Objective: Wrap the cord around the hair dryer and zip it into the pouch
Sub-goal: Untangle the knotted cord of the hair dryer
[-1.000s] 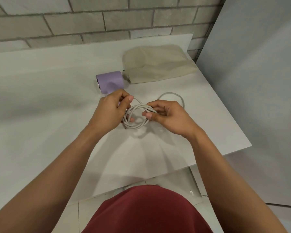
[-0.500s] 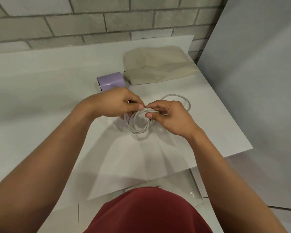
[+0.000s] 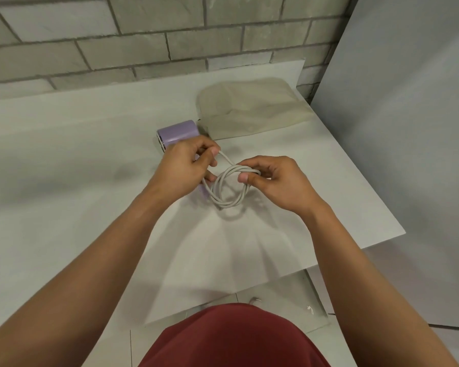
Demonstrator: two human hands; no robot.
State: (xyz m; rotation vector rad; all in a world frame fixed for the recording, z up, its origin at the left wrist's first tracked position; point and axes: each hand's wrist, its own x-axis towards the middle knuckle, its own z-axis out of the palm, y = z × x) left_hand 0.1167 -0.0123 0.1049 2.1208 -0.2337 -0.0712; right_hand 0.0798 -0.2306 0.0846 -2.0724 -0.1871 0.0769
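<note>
Head view: your left hand (image 3: 186,165) and right hand (image 3: 278,181) pinch the half-coiled cord (image 3: 233,170); next, bind it round the hair dryer (image 3: 178,132).

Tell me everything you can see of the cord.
The cord is pale grey, round and smooth, rubbery-looking. It is gathered into a coil of several loops, hanging above the white table, where it casts a shadow. The right hand pinches the coil's top, where the loops bunch; the left hand pinches a single strand running up from it. Its ends and plug are hidden.
</note>
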